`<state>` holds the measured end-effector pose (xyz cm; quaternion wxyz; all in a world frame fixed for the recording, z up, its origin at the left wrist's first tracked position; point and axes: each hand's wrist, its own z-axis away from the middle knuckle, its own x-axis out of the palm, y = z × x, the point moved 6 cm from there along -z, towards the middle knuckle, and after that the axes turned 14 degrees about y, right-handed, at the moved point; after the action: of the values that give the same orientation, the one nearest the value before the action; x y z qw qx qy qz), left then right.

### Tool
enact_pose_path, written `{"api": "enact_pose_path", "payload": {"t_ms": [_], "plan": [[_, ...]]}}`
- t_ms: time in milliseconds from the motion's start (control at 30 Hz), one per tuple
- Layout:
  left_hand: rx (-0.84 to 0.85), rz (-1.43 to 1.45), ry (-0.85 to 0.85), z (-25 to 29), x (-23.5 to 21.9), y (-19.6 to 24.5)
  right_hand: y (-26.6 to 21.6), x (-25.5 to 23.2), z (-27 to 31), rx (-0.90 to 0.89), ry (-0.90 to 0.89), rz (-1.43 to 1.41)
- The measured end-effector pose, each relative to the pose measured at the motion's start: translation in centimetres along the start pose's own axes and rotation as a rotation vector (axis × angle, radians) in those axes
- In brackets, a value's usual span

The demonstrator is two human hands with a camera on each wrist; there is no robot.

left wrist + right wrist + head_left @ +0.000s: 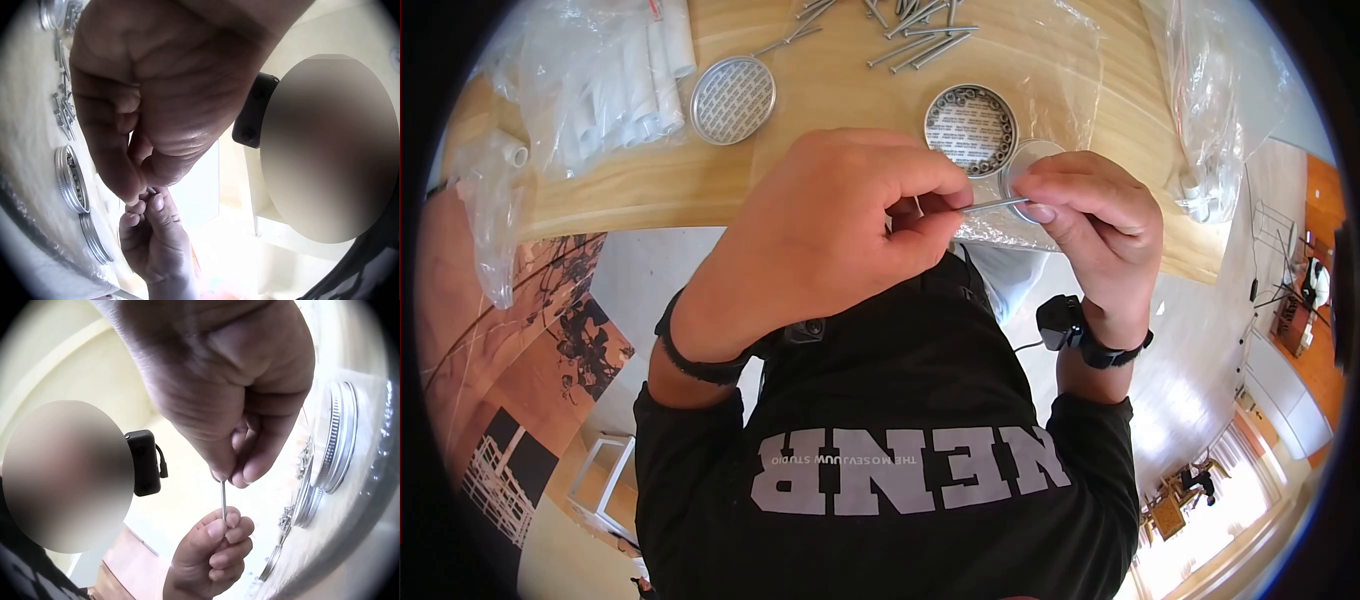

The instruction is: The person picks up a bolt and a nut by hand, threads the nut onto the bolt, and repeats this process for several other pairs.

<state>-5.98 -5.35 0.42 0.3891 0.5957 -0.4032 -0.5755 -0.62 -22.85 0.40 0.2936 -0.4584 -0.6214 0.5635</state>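
Note:
In the head view, a thin silver metal rod (994,206) spans the gap between the two hands just past the table's near edge. My left hand (820,230) pinches one end between thumb and fingertips. The other end is pinched by my right hand (1105,210), whose fingers are bent over it. The right wrist view shows the shaft (224,500) running from the right hand (231,375) down to the left hand (209,553). Both ends are hidden by fingertips. A round tin (970,130) holding small metal nuts lies just beyond the hands.
Another round tin (1020,165) sits partly behind my right hand. A paper-lined round lid (733,100) lies at the left, and several long bolts (920,45) lie at the far side. Plastic bags hold white tubes (640,85) at the left; another bag (1200,120) hangs over the right edge.

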Motion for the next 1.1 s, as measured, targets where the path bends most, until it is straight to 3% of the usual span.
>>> {"api": "enact_pose_path", "payload": {"t_ms": [667, 1100], "plan": [[0.074, -0.002, 0.013, 0.3, 0.1, 0.3, -1.9, 0.6, 0.8, -0.227, 0.068, 0.395], [-0.084, 0.115, -0.069, 0.5, 0.6, -0.4, -2.9, 1.6, 1.8, -0.443, 0.210, 0.569]]}}
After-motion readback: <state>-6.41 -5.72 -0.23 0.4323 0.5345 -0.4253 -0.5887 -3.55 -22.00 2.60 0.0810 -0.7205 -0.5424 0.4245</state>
